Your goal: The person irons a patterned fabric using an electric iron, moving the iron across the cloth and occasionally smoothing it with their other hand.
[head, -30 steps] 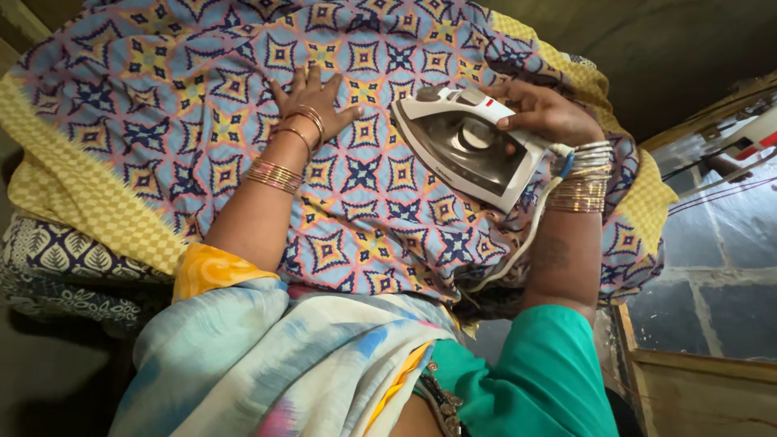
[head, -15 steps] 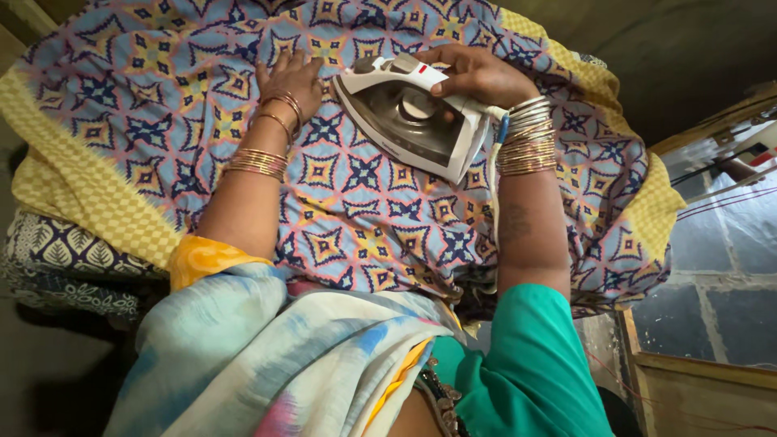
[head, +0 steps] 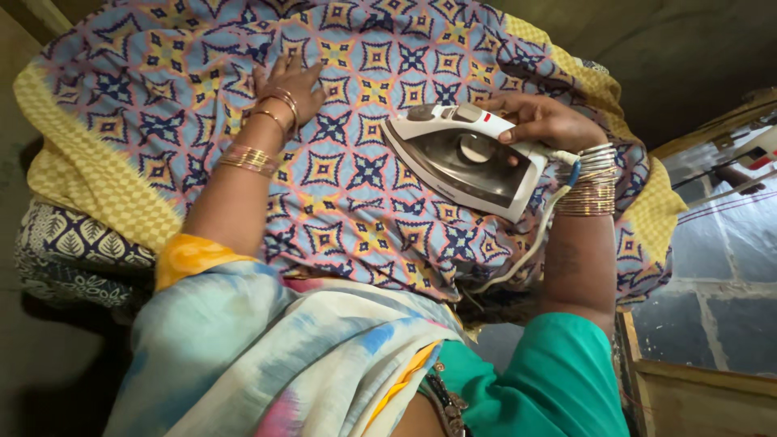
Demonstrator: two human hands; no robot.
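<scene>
Stacked gold metal bangles [head: 257,129] ring both wrists — silver ones join at the right; a short teal sleeve [head: 544,374], a pale blue-and-cream draped cloth [head: 267,356] — yellow-edged.

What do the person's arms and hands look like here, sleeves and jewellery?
The left hand has gold bangles at the wrist and forearm, with a short yellow sleeve above. The right hand wears a stack of silver and gold bangles, with a teal sleeve.

No packages, signs or screens appear in this view; the only label-like mark is a small red patch on the white top of the clothes iron [head: 465,158], near the handle; its shape is too small to make out clearly.
</scene>
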